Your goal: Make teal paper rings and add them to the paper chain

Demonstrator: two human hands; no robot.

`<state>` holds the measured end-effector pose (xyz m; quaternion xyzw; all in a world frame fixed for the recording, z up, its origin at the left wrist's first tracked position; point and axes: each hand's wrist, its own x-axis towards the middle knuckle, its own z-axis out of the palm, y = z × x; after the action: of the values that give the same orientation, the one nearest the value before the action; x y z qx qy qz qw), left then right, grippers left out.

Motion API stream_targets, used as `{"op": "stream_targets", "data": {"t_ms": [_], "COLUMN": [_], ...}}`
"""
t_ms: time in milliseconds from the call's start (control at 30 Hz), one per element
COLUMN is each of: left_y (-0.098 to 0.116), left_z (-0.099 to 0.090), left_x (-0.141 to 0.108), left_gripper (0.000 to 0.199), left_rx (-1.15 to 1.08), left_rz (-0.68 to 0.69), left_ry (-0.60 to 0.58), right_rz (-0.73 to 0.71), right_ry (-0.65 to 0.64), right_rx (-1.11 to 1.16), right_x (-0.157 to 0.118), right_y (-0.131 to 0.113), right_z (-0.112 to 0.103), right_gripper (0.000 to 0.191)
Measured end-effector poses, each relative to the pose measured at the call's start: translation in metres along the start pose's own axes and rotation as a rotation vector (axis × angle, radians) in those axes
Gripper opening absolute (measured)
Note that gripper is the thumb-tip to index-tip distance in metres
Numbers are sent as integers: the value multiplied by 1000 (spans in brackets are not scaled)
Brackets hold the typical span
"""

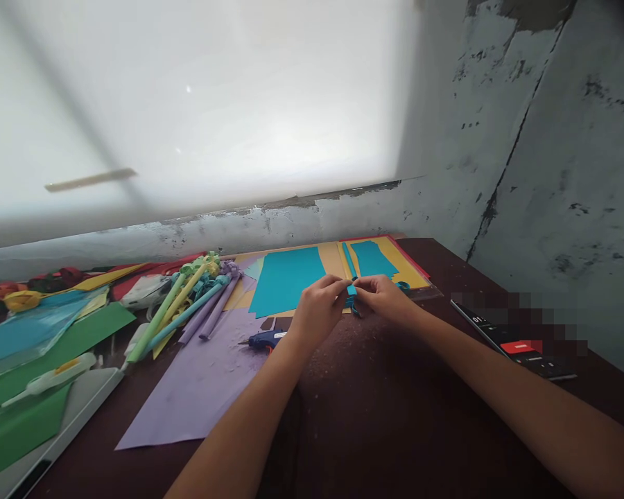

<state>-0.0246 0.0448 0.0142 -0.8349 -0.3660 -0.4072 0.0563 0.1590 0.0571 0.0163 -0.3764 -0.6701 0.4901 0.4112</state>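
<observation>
Above the dark table, my left hand (319, 305) and my right hand (382, 298) meet, fingertips pinched on a small teal paper strip (351, 292). The strip looks folded or curled, with a loose end hanging below the fingers. Just behind the hands lies a large teal paper sheet (286, 277). Further right, a cut teal paper piece (373, 259) rests on yellow paper (408, 265), beside a narrow teal roll (349, 260). A dark blue glue gun (264, 339) lies near my left forearm, on a purple sheet (187, 395).
Rolled paper stems in green, yellow, blue and purple (220, 308) are piled to the left. Green paper (91, 335), a white paper trimmer (91, 395) and red paper (130, 281) crowd the far left. A black-and-red phone-like object (520, 346) lies right. A wall (541, 173) stands behind.
</observation>
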Motion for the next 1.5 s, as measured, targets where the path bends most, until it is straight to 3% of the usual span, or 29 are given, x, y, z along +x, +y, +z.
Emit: {"op": "stream_targets", "data": {"t_ms": [300, 700, 800, 967, 1167, 1500], "left_y": [6, 3, 4, 4, 3, 5], "left_z": [-3, -6, -8, -8, -5, -5], "left_x": [4, 6, 7, 5, 6, 7], "left_gripper": [12, 15, 15, 33, 16, 24], "left_rx": [-142, -198, -191, -156, -150, -212], "left_rz": [-177, -251, -238, -172, -220, -264], "left_ry": [28, -31, -69, -41, -33, -59], "right_rz": [-20, -28, -58, -42, -74, -31], "right_ry": [-57, -113, -116, -101, -132, -194], "right_rx": [-3, -123, -134, -170, -201, -146], "right_x": [-2, -3, -4, -4, -3, -1], "right_y": [-1, -3, -4, -7, -5, 0], "right_z": [-1, 0, 0, 1, 3, 0], "right_gripper": [31, 35, 34, 32, 32, 32]}}
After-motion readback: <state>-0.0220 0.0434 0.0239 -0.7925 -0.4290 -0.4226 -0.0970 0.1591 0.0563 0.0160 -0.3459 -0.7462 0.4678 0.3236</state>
